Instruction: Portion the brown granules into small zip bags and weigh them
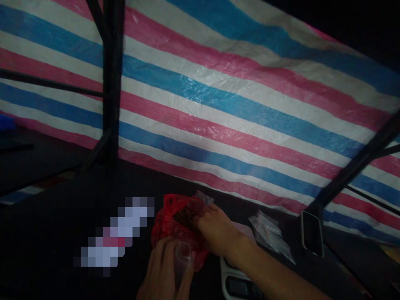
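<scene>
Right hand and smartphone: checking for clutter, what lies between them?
The head view shows part of the digital scale and, nearer the smartphone, clear plastic bags.

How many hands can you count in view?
2: the left hand holds a clear plastic container in front of the red plastic bag; the right hand is at the bag's opening.

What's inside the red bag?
Dark bits show at the mouth of the red bag. Deeper contents are covered by the right hand and the bag's folds, so I can't tell what's there.
</scene>
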Action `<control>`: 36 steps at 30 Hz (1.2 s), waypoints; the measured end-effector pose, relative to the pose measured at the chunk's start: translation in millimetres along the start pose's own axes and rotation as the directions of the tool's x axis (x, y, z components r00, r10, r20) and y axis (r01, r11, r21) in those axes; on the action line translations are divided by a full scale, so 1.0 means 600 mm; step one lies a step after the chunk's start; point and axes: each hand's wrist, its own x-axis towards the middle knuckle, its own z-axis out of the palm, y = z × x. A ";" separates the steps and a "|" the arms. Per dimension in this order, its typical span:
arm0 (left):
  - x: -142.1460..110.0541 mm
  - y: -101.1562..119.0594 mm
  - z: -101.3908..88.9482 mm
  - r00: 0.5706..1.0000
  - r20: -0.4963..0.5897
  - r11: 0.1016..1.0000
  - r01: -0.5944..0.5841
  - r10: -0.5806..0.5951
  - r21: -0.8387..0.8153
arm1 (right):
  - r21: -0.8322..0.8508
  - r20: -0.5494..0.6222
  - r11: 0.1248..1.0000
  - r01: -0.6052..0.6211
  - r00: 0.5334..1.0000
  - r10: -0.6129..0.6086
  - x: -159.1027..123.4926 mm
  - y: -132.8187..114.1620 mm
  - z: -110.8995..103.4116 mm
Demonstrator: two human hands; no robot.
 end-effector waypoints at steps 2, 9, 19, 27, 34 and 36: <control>0.005 0.009 -0.001 0.999 -0.018 0.996 0.041 -0.043 -0.083 | 0.084 -0.017 0.996 -0.009 1.000 0.010 0.001 0.010 0.006; 0.013 0.024 -0.014 0.991 0.017 0.940 0.131 -0.133 -0.315 | 0.448 -0.053 0.894 -0.004 0.998 0.031 0.008 0.038 0.045; 0.006 0.017 0.001 0.961 -0.028 0.877 0.239 -0.276 -0.416 | 0.701 -0.201 0.710 0.066 0.974 0.107 0.014 0.015 0.064; 0.041 0.028 -0.035 0.994 -0.045 0.986 0.091 -0.098 -0.138 | 0.868 -0.286 0.485 0.109 0.908 0.307 -0.008 0.026 0.075; 0.061 0.008 -0.013 0.994 0.034 0.993 0.106 -0.108 0.043 | 0.920 -0.312 0.332 0.208 0.902 0.298 -0.052 -0.004 0.030; 0.062 0.000 -0.006 0.998 0.019 0.997 0.064 -0.065 0.049 | 0.894 -0.304 0.414 0.168 0.908 0.288 -0.056 -0.017 0.023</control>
